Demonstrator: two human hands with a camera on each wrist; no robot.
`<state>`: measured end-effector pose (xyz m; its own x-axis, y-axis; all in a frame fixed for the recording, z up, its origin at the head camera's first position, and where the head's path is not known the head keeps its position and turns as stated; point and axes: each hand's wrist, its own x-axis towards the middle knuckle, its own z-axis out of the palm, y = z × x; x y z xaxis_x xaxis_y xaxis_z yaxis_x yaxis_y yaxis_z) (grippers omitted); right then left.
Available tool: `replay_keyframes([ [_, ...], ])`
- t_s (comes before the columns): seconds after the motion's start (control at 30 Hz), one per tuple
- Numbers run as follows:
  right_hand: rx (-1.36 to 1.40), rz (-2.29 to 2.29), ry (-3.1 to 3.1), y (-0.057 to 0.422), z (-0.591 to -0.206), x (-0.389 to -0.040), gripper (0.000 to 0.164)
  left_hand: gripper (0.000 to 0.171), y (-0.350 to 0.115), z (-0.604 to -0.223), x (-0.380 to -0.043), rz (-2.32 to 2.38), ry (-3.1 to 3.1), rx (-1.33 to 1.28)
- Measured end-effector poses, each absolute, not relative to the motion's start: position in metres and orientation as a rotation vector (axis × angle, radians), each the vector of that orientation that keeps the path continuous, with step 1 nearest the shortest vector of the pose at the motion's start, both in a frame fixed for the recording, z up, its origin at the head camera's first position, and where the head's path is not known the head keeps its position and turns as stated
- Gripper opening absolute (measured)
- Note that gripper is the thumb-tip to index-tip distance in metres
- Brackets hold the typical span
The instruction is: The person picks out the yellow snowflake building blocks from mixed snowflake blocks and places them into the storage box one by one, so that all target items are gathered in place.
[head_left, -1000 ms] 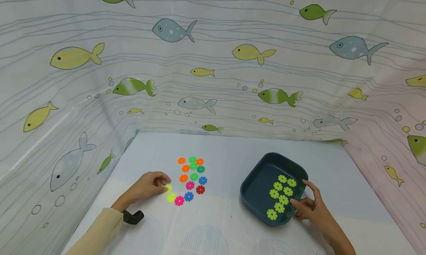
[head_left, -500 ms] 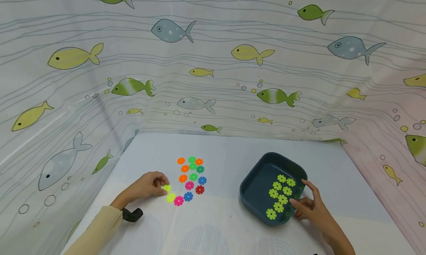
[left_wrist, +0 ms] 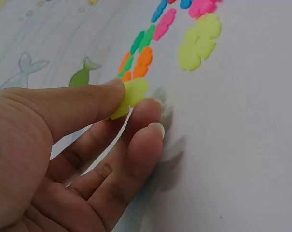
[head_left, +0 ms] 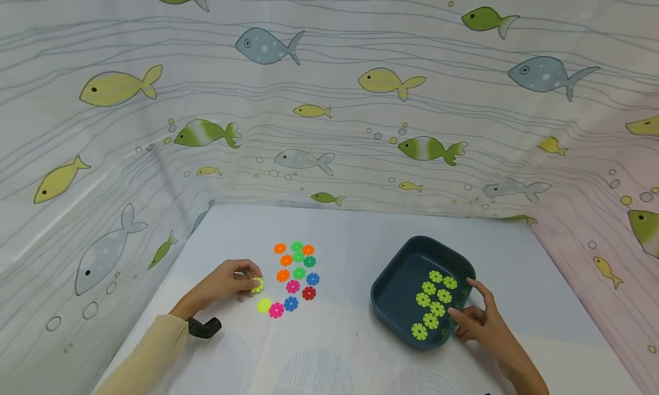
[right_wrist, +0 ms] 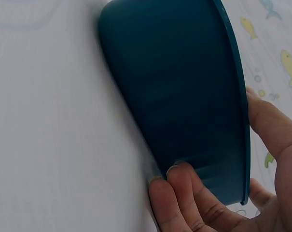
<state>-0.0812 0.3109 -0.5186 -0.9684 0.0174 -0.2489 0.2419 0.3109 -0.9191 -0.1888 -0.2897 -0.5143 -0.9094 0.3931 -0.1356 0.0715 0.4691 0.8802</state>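
My left hand (head_left: 223, 283) pinches a yellow flower-shaped disc (left_wrist: 136, 92) between thumb and fingertips, held just off the table. Another yellow disc (head_left: 264, 305) lies flat beside it, close to a pink disc (head_left: 276, 310). On the right, a dark blue square tray (head_left: 393, 295) with rounded corners holds several yellow-green flower discs (head_left: 437, 309) in its right half. My right hand (head_left: 481, 323) grips the tray's right side. In the right wrist view its thumb is at the rim and several fingertips (right_wrist: 180, 181) press low on the outer wall.
Orange discs (head_left: 283, 275), green discs (head_left: 299, 273), blue discs (head_left: 312, 279) and a red disc (head_left: 309, 293) lie loosely grouped right of the left hand. A black strapped device (head_left: 205, 328) sits at the left wrist. Fish-printed sheeting (head_left: 360, 114) walls the white table (head_left: 340, 234).
The left hand has lifted the yellow disc from the table, tilting it between thumb and fingers. The right hand and tray have stayed in place.
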Motion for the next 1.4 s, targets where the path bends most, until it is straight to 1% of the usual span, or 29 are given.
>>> replay_keyframes([
  [0.13, 0.226, -1.731, 2.375, 0.312, -0.519, -0.082, 0.096, 0.022, -0.287, -0.514, -0.189, 1.435, 2.346, 0.373],
  [0.4, 0.221, -1.739, 2.370, 0.312, -0.518, -0.081, 0.096, 0.027, -0.277, -0.511, -0.196, 1.493, 2.291, 0.422],
  [0.7, 0.224, -1.731, 2.367, 0.312, -0.520, -0.081, 0.097, 0.022, -0.265, -0.501, -0.206, 1.445, 2.365, 0.461],
  [0.93, 0.233, -1.740, 2.370, 0.311, -0.517, -0.081, 0.096, 0.031, -0.250, -0.494, -0.214, 1.410, 2.361, 0.497],
  [1.2, 0.229, -1.736, 2.366, 0.311, -0.517, -0.080, 0.096, 0.033, -0.237, -0.489, -0.222, 1.382, 2.375, 0.558],
  [1.4, 0.234, -1.737, 2.370, 0.311, -0.516, -0.081, 0.095, 0.040, -0.227, -0.485, -0.226, 1.364, 2.402, 0.605],
])
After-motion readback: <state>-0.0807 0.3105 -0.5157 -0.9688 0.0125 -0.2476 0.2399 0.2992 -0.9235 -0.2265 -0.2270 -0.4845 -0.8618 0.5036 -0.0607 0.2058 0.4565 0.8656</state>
